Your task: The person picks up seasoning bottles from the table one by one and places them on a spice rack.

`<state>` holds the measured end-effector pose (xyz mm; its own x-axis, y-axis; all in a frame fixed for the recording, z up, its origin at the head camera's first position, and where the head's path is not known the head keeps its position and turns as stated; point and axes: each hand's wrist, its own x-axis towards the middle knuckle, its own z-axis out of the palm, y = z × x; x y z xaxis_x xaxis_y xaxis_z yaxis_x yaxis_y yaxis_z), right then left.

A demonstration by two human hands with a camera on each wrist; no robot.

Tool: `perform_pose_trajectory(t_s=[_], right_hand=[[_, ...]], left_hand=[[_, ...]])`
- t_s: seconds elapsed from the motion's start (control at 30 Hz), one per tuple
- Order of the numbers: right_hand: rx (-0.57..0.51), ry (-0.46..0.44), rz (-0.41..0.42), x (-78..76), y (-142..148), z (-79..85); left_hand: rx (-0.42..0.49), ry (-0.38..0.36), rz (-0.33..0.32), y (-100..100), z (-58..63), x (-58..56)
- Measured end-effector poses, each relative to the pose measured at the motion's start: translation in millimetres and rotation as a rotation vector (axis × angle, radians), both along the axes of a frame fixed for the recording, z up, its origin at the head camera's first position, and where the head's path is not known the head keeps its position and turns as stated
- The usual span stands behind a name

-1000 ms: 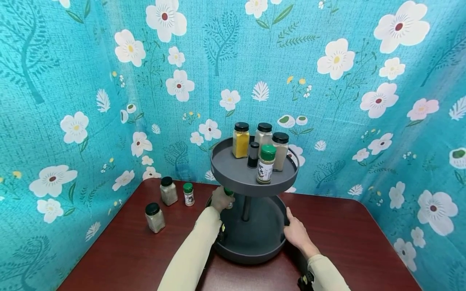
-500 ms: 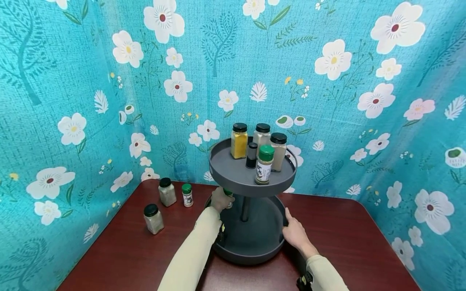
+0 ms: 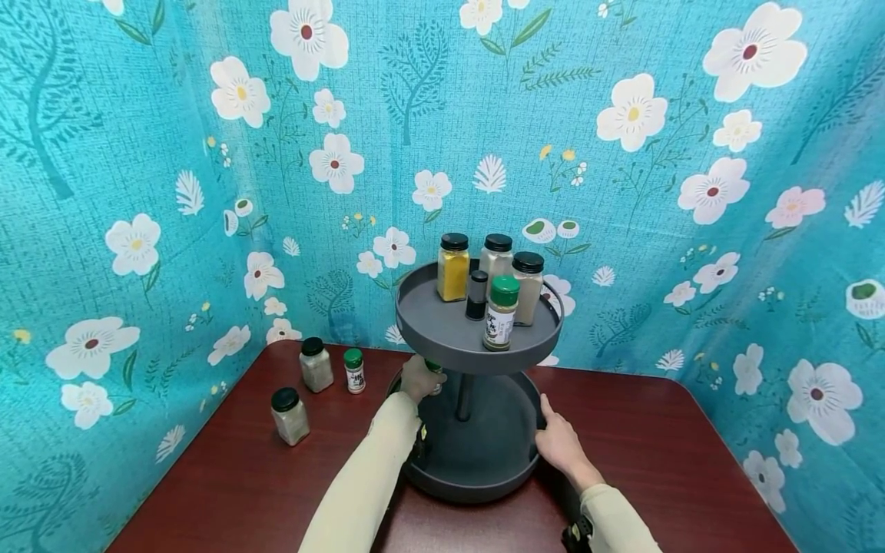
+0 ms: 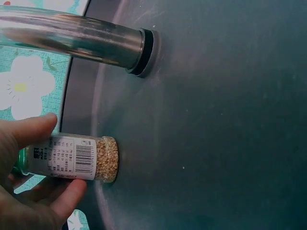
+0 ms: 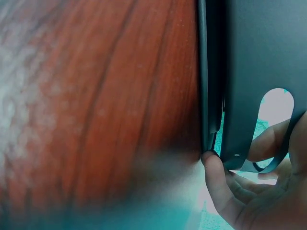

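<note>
Left wrist cam, green-cap jar point(image 4: 74, 155) btwn L thumb point(image 4: 37, 129) & fingers point(image 4: 71, 197), base point(image 4: 108, 159) protruding

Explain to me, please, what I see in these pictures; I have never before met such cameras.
There is no machine here: one person works with two bare hands. The wide view comes from a camera worn on the head, looking forward and down. The two closer views come from cameras worn on the wrists.

The left hand holds a small bottle of tan grains at the lower tray of a dark two-level stand. The right hand grips that tray's wall on the other side.

The upper tray carries five containers. On the reddish-brown table, left of the stand, are two black-lidded jars and one green-capped bottle.
</note>
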<state>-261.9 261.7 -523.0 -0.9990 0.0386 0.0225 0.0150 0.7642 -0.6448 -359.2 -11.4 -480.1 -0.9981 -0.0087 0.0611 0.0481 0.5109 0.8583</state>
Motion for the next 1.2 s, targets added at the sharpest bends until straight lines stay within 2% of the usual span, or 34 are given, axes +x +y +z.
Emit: perform_pose_trajectory(t_s=[0.2, 0.37, 0.57, 0.87, 1.07, 1.2], right_hand=[[-0.004, -0.004, -0.005, -0.5, 0.8, -0.3], [-0.005, 0.005, -0.001, 0.2, 0.4, -0.3], [-0.003, 0.009, -0.003, 0.9, 0.1, 0.6], [0.004, 0.009, -0.004, 0.9, -0.6, -0.5], [0.008, 0.011, -0.003, 1.3, -1.1, 0.1], [0.004, 0.0, -0.002, 1.7, -1.2, 0.0]], left_hand=[[0.157, -0.06, -0.07, 0.0, -2.3, -4.0], [0.139, -0.049, -0.099, -3.0, -0.4, -3.5], [0.177, -0.089, -0.172, -10.6, 2.1, -3.4], [0.08, 0.034, -0.158, -21.9, 16.2, 8.2], [0.013, 0.065, -0.167, -32.7, 20.3, 10.4], [-0.058, 0.081, -0.166, -41.5, 26.3, 17.3]])
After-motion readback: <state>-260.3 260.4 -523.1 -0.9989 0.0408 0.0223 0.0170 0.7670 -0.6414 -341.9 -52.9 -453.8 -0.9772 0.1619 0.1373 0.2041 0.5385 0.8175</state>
